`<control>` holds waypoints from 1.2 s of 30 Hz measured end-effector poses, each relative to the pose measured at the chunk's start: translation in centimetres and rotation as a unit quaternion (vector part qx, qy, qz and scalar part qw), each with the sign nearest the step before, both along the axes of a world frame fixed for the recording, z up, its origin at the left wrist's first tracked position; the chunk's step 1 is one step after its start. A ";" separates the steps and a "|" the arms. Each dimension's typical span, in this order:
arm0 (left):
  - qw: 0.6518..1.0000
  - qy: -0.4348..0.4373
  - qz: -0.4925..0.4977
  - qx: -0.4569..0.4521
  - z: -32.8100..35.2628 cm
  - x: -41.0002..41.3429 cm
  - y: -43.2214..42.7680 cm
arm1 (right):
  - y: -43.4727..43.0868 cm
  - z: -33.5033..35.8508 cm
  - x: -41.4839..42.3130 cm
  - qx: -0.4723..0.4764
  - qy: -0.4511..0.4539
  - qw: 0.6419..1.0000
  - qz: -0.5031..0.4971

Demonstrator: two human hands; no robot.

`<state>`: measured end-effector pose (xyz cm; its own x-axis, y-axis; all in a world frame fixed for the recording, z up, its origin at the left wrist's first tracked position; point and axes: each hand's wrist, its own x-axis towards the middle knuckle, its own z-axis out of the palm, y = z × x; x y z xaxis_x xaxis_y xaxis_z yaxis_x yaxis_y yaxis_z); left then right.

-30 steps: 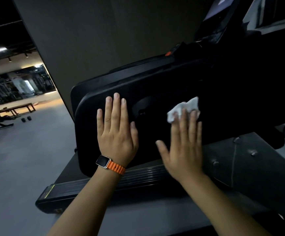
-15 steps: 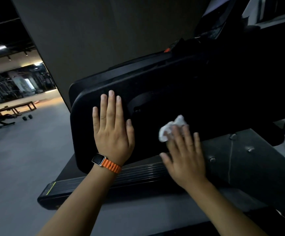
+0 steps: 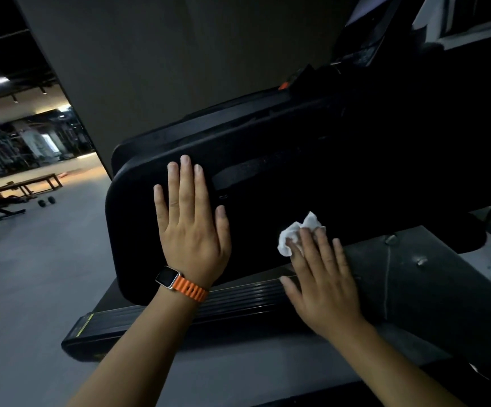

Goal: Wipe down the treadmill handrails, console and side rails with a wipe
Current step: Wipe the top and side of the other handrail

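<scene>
**A:** Where's the wipe just now?

**B:** The wipe (image 3: 292, 235) is bunched under the fingertips of the right grip (image 3: 323, 284) and pressed on the lower edge of the black panel (image 3: 297, 171). Those fingers lie straight, pushing rather than pinching.

**A:** And the left grip?

**B:** The left grip (image 3: 193, 230) is flat and open on the same panel, beside the wipe, holding nothing. It looks like a brace.

**A:** How would you do this well?

**B:** I'd flatten the wad so more of it meets the surface, then use firm, overlapping strokes. The ribbed side rail (image 3: 238, 301), just beneath the right grip, probably wants passes along its grooves. The console (image 3: 362, 42) sits far above. It's too dark to judge what's clean.
</scene>
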<state>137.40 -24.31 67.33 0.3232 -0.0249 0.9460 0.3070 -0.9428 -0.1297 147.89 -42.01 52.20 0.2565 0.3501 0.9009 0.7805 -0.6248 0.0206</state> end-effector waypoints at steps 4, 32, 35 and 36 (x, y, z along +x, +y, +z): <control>1.000 0.003 -0.010 0.010 1.3 1.0 -1.2 | 1.2 5.9 -0.2 0.060 -0.010 0.996 0.064; 0.999 -0.030 -0.007 0.018 1.0 2.1 -1.9 | -1.5 17.6 3.6 0.136 0.038 0.989 -0.051; 0.999 -0.030 -0.006 0.023 1.0 2.1 -1.8 | 1.3 17.9 1.6 0.074 -0.009 0.997 -0.010; 0.999 -0.030 -0.004 0.026 1.0 2.1 -1.7 | 1.7 17.6 1.4 0.040 -0.036 0.999 -0.001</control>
<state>139.49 -26.00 68.32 0.2646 -0.0781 0.9612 0.3076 -0.9378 -0.1608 149.25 -40.32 69.82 0.1908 0.2752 0.9423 0.7782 -0.6275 0.0257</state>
